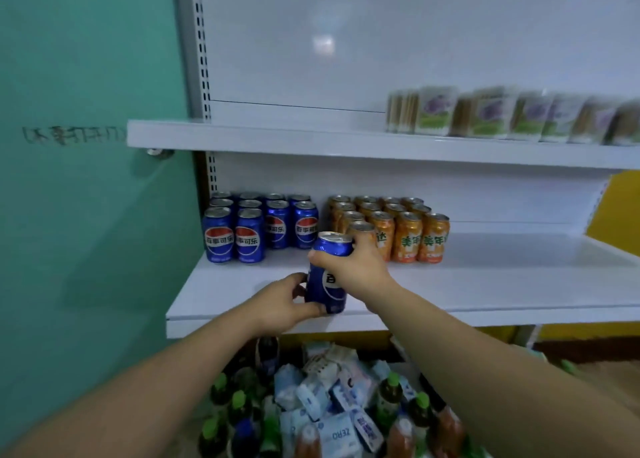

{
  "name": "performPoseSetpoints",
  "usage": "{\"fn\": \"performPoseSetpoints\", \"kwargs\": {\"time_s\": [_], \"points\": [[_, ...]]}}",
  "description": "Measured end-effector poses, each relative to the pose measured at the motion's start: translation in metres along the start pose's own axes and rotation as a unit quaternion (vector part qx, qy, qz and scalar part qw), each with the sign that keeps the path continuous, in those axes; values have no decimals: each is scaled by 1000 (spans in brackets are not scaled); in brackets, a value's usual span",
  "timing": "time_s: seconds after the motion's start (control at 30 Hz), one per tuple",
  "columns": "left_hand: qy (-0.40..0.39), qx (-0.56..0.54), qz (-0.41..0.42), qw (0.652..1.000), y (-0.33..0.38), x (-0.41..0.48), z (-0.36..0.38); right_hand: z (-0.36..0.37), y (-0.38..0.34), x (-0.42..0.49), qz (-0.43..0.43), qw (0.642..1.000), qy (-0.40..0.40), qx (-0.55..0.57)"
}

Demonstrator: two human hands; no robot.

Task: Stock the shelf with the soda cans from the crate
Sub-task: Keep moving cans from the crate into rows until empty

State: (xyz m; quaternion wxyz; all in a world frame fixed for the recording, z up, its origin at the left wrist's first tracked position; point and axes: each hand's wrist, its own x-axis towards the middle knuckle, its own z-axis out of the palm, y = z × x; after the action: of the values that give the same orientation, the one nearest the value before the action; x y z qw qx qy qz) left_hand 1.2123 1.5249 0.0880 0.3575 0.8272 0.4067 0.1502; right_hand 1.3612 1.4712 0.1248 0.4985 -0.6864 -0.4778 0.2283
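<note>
A blue soda can (pixel 327 284) stands upright at the front edge of the white lower shelf (pixel 485 288), held by both hands. My right hand (pixel 353 263) wraps its upper part from the right. My left hand (pixel 284 303) grips its base from the left. Behind it on the same shelf stand several blue soda cans (pixel 259 227) in rows at the left and several orange soda cans (pixel 398 229) in rows just to their right. The crate (pixel 325 402) lies below the shelf, piled with bottles and blue-white packs.
The upper shelf (pixel 277 142) carries several green-and-purple cartons (pixel 485 114) at the right. A teal wall (pixel 86 180) borders the shelving on the left. Bare shelf surface spreads right of the orange cans. A yellow panel (pixel 620 208) shows at far right.
</note>
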Motion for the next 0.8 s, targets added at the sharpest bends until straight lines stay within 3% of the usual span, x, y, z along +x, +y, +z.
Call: {"fn": "performPoseSetpoints", "kwargs": {"time_s": [0.1,0.23,0.5,0.8], "points": [[9,158,-56,986,-32,9,-24,23,0,19,7,1000,-10,-11],[20,268,-130,954,-77,23,-47,43,11,44,8,1000,-10,-24],[50,314,-142,937,-110,34,-40,86,37,75,-50,997,11,-64],[55,322,-138,935,-113,35,-40,133,31,129,-39,999,-19,-24]]}}
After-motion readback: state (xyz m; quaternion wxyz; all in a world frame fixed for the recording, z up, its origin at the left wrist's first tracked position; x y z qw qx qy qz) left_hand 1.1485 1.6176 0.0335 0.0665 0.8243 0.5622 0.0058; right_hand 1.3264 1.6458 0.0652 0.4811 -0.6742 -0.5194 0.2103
